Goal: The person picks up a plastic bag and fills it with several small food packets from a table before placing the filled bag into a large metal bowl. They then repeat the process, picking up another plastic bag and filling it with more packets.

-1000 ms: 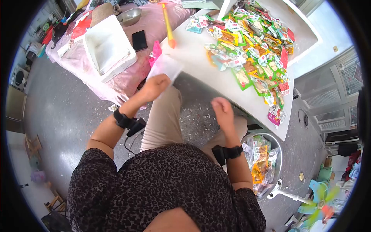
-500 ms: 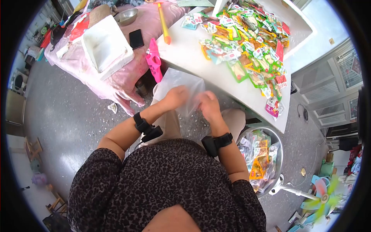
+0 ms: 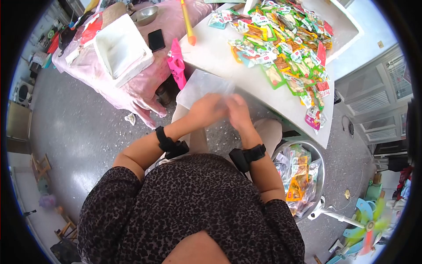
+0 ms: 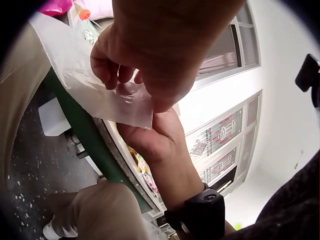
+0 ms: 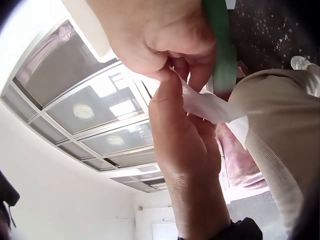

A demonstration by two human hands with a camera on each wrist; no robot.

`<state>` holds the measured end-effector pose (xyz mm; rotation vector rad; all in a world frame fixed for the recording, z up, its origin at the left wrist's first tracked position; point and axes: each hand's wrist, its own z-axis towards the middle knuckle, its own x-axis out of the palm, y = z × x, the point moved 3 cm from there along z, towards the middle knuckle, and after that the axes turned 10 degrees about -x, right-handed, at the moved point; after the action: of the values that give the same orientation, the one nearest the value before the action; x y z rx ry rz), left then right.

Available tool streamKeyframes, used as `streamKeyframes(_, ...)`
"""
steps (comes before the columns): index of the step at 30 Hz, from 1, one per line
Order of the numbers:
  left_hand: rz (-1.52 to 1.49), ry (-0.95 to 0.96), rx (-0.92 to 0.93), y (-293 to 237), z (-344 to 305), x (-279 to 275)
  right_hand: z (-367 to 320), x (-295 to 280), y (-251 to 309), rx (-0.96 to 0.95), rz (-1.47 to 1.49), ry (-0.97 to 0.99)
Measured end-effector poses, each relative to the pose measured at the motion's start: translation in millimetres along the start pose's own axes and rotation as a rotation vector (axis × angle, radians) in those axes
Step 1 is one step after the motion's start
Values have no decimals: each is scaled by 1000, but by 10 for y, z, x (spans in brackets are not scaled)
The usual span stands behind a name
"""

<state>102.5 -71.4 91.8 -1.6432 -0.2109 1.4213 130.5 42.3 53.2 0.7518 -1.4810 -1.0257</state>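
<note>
A clear, thin plastic bag (image 3: pixel 202 84) lies over the person's lap at the table's near edge, its upper part spread flat. The left hand (image 3: pixel 207 110) pinches its edge between thumb and curled fingers. Right beside it, the right hand (image 3: pixel 239 113) pinches the same edge, the two hands' fingertips meeting. In the left wrist view the bag (image 4: pixel 75 65) hangs from the fingers as a crumpled, see-through sheet. The right wrist view shows a narrow whitish strip of the bag (image 5: pixel 212 107) passing between both hands.
Many colourful snack packets (image 3: pixel 290 53) cover the white table (image 3: pixel 215 53). A metal basin (image 3: pixel 323 176) of bagged packets stands at the right, near a colourful fan (image 3: pixel 369 226). Left, a pink-covered surface holds a white foam box (image 3: pixel 121 50) and a phone (image 3: pixel 156 40). A pink bag (image 3: pixel 176 66) hangs between.
The left hand has carried the plastic bag rightward from the pink bag's side. The right hand, free a second ago, has come up to the bag and taken hold of its edge.
</note>
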Motion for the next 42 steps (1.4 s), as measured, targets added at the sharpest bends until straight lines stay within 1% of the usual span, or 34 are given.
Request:
streamKeyframes(1, 2, 16, -10, 8, 13, -23, 27, -25, -14, 4, -14, -7)
streamKeyframes(4, -30, -131, 101, 230, 86, -34, 120, -88, -55, 8, -45, -37)
streamKeyframes(7, 210, -292, 208, 99, 173, -293, 233, -84, 14, -29, -83, -71)
streamKeyframes(9, 313, -431, 383, -142, 205, -492, 368, -79, 87, -85, -149, -85)
streamKeyframes(11, 413, -547, 535, -261, 292, -564, 493, -79, 124, -115, -160, -133)
streamKeyframes(14, 466, -504, 581, -230, 544, -449, 696, -198, 104, -108, -262, -159)
streamKeyframes(15, 487, -466, 558, -151, 658, -341, 742, -265, 88, -96, -310, -159)
streamKeyframes(18, 503, -350, 419, 102, 975, 44, 821, -479, 155, 32, -475, -112)
streamKeyframes(19, 459, -277, 356, 163, 1039, 148, 852, -598, 167, -48, -545, -139)
streamKeyframes(21, 405, -216, 238, 267, 1163, 353, 921, -861, 200, -211, -688, -192)
streamKeyframes(22, 376, -183, 176, 283, 1201, 419, 946, -949, 343, -336, -925, -225)
streamKeyframes(23, 350, -89, 67, 310, 1241, 485, 991, -1046, 495, -460, -1161, -254)
streamKeyframes(25, 285, -64, 10, 393, 1297, 625, 1214, -1386, 668, -338, -1362, -274)
streamKeyframes(27, 267, -30, -42, 414, 1319, 686, 1327, -1627, 786, -654, -1484, -247)
streamKeyframes(29, 292, 10, -91, 387, 1320, 679, 1602, -2069, 664, -550, -1633, -161)
streamKeyframes(30, 288, 8, -80, 384, 1320, 681, 1643, -2060, 660, -498, -1705, -117)
streamKeyframes(32, 281, 2, -61, 390, 1304, 672, 1658, -2079, 606, -273, -1748, -65)
streamKeyframes(33, 293, 14, -71, 384, 1300, 667, 1619, -1996, 624, -158, -1765, -38)
streamKeyframes(36, 315, 36, -84, 363, 1298, 660, 1524, -1810, 721, 22, -1625, -101)
streamKeyframes(39, 321, 36, -76, 347, 1297, 679, 1395, -1704, 748, 50, -1506, -189)
streamKeyframes(41, 329, 35, -91, 342, 1304, 682, 1423, -1907, 553, -25, -1303, -228)
streamKeyframes(42, 322, 32, -89, 335, 1303, 683, 1410, -1920, 526, -63, -1201, -244)
